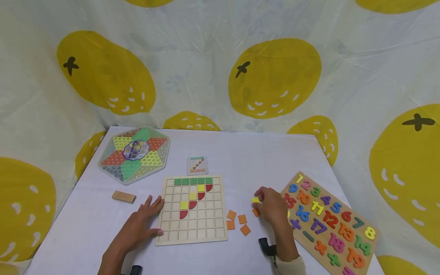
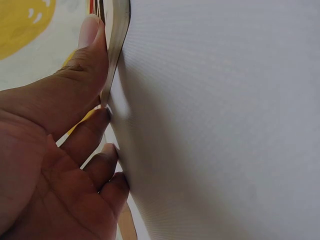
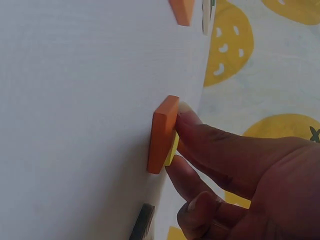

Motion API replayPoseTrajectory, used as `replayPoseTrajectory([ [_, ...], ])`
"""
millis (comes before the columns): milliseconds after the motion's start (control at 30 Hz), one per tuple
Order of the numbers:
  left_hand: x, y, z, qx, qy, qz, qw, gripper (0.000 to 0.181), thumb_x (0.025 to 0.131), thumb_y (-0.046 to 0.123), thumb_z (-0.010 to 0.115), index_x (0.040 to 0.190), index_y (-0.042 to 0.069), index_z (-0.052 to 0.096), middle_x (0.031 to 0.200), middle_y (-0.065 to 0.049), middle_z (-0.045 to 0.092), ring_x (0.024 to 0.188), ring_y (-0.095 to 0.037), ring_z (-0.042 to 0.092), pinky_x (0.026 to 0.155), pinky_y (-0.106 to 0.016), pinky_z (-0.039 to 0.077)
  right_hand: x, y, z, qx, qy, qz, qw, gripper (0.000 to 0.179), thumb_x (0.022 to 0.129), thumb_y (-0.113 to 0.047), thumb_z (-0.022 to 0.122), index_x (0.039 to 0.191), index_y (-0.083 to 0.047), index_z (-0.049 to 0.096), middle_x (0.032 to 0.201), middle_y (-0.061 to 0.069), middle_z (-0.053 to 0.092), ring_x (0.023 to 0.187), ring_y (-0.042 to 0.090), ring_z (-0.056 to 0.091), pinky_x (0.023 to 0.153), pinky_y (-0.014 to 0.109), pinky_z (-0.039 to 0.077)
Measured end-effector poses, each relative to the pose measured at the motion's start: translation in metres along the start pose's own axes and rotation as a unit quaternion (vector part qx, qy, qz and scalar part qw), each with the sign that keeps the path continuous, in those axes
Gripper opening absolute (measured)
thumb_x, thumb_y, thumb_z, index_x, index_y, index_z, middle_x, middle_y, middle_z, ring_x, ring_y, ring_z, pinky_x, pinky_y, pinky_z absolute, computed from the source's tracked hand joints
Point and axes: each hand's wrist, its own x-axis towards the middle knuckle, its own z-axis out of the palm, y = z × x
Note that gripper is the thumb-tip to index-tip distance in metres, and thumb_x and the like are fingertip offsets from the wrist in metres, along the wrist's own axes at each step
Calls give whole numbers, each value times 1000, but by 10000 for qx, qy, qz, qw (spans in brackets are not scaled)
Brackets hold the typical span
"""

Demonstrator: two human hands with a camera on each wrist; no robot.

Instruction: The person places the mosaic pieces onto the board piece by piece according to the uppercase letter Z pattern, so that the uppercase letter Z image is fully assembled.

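A wooden grid board lies flat, bearing a row of green tiles, yellow square tiles stepped diagonally, and red quarter-round tiles beside them. My left hand rests at the board's left edge, fingers spread and thumb touching the rim. To the right of the board, my right hand pinches a yellow tile between thumb and fingers. Just by those fingers lies an orange tile, partly hiding the yellow one in the right wrist view. Several more orange tiles lie loose between hand and board.
A small pattern card lies behind the board. At the back left is a hexagonal star-patterned game board, with a small wooden block in front of it. A wooden number puzzle lies right of my right hand.
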Motion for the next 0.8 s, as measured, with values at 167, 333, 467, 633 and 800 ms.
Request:
replayPoseTrajectory([
  [167, 1, 1, 1, -54, -39, -66, 10000, 110, 69, 33, 97, 164, 18, 42, 172, -6, 35, 165, -43, 18, 127, -73, 22, 1, -3, 1, 87, -14, 111, 9999, 31, 81, -19, 92, 103, -9, 73, 82, 4, 62, 77, 20, 57, 62, 31, 49],
  [333, 0, 0, 1, -48, -14, -40, 10000, 111, 68, 34, 98, 163, 18, 43, 172, -6, 36, 164, -44, 19, 126, -74, 23, 2, -3, 2, 96, 36, 64, 9999, 34, 80, -21, 94, 99, -11, 68, 80, 3, 61, 75, 20, 56, 60, 29, 45],
  [467, 0, 0, 1, -36, 6, -16, 10000, 111, 68, 33, 97, 163, 17, 43, 172, -6, 37, 164, -43, 20, 126, -74, 23, 1, -6, 5, 338, 110, -33, 9994, 30, 82, -20, 93, 95, -14, 66, 77, 2, 61, 72, 19, 56, 58, 29, 44],
  [633, 1, 0, 1, -8, 13, -17, 10000, 111, 69, 32, 97, 163, 17, 43, 172, -6, 36, 164, -44, 19, 126, -74, 23, -3, -17, 10, 674, 31, -104, 9977, 22, 86, -19, 89, 94, -18, 69, 76, 2, 60, 71, 19, 56, 57, 29, 43],
  [800, 1, 0, 0, 15, 18, -31, 10000, 110, 69, 33, 97, 163, 17, 43, 172, -6, 36, 164, -44, 19, 126, -74, 23, -11, -32, 15, 793, 32, -296, 9964, 19, 87, -20, 88, 91, -23, 70, 77, -2, 60, 75, 19, 54, 59, 29, 41],
])
